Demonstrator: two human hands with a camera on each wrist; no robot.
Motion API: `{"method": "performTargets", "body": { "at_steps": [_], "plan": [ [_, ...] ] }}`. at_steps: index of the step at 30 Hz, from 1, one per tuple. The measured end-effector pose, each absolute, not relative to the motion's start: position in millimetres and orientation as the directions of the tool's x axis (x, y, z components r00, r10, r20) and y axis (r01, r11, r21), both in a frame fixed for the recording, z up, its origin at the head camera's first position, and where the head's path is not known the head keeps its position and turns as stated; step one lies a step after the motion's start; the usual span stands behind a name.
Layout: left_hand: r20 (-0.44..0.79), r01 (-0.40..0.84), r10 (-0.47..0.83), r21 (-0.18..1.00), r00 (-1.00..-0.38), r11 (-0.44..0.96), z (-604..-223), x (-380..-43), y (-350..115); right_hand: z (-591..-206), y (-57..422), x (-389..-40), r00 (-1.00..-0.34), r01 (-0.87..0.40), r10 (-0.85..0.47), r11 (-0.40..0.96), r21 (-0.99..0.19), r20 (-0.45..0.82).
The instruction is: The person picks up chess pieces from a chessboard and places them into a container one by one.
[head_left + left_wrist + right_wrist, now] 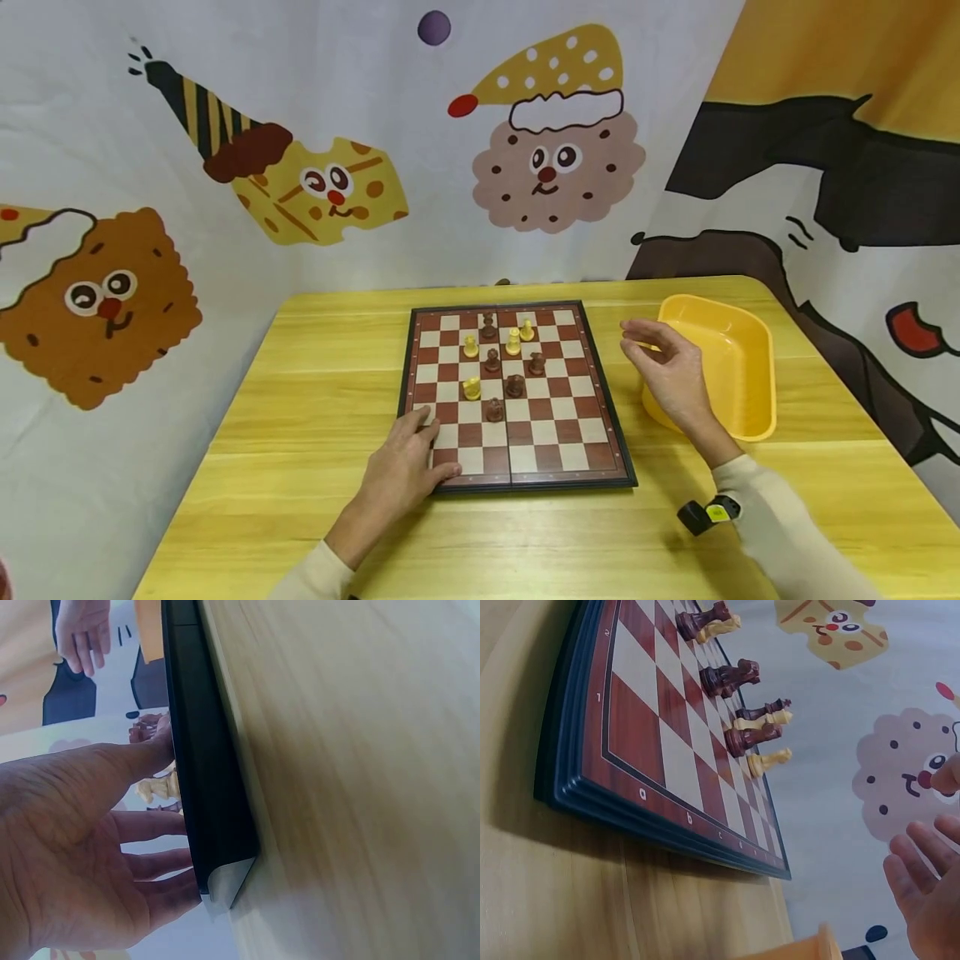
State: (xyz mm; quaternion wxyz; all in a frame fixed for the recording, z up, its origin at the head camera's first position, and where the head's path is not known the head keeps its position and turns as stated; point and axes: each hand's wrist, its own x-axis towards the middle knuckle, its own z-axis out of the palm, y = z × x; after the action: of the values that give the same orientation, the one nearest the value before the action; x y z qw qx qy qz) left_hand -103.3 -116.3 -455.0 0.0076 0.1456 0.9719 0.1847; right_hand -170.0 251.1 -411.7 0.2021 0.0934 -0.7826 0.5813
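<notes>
A folding chessboard (pixel 546 457) with red-brown and cream squares lies on the wooden table. At its front left corner rests my left hand (pixel 402 464), thumb by the near edge and fingers over the left border. In the left wrist view, the fingers reach past the black side of the board (pixel 206 757). Several dark brown pieces and cream-yellow ones stand on it, among them a brown knight (pixel 494 409) and a cream knight (pixel 472 388). My right hand (pixel 671 379) is raised between board and tub, fingers loosely bent, with nothing visible in them.
A yellow plastic tub (pixel 765 375) stands right of the board, partly behind the right hand. The wooden table (pixel 315 375) extends around the board. Behind it hangs a white cloth (pixel 420 250) printed with cartoon biscuits and cheese.
</notes>
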Motion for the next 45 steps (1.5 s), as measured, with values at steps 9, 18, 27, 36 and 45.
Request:
{"method": "performTargets", "body": {
  "at_steps": [9, 18, 27, 36, 45],
  "plan": [
    [0.04, 0.287, 0.292, 0.361, -0.955, 0.887, -454.2, -103.9, -115.8, -401.7, 238.4, -163.3, -0.909, -0.363, 0.081, 0.325, -0.873, 0.408],
    [0.051, 0.305, 0.307, 0.35, -0.95, 0.886, -454.7, -105.9, -114.2, -427.4, 240.5, -178.2, -0.927, -0.351, 0.016, 0.314, -0.882, 0.374],
    [0.031, 0.292, 0.301, 0.348, -0.953, 0.891, -455.2, -104.3, -115.3, -418.2, 221.3, -181.3, -0.935, -0.347, -0.041, 0.3, -0.889, 0.351],
    [0.01, 0.284, 0.299, 0.342, -0.954, 0.896, -454.5, -103.7, -114.0, -399.8, 201.5, -177.2, -0.939, -0.337, -0.048, 0.322, -0.885, 0.34],
    [0.01, 0.271, 0.286, 0.36, -0.958, 0.893, -452.5, -102.2, -114.9, -440.7, 201.2, -208.8, -0.956, -0.291, -0.101, 0.419, -0.86, 0.274]
  ]
}}
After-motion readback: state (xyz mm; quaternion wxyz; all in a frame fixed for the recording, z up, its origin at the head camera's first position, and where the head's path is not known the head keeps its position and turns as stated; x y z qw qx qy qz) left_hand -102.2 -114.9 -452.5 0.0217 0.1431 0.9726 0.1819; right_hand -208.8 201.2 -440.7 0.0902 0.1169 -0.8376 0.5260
